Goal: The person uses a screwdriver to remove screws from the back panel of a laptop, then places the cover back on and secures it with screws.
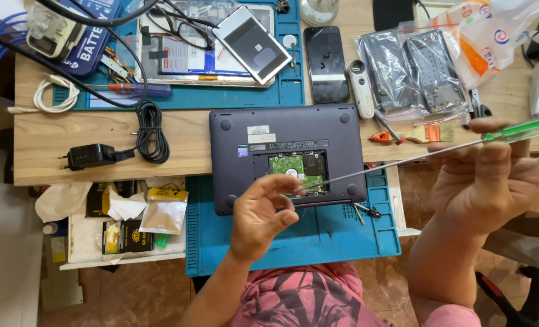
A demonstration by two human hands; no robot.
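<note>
A dark laptop (281,130) lies upside down across the wooden table edge and a blue work mat (336,233). An open bay in its base shows a green hard drive board (297,169). My right hand (490,181) grips a long screwdriver with a green translucent handle (524,128); its thin shaft slants down-left with the tip at the drive bay. My left hand (260,215) hovers just below the bay, fingers curled near the screwdriver tip, holding nothing that I can see.
A black phone (326,63), a white tablet (251,43), bagged circuit boards (415,72), a small brush (430,133) and tweezers (365,211) lie around. A charger with coiled cable (124,145) sits left. A side tray (124,224) holds packets and tissue.
</note>
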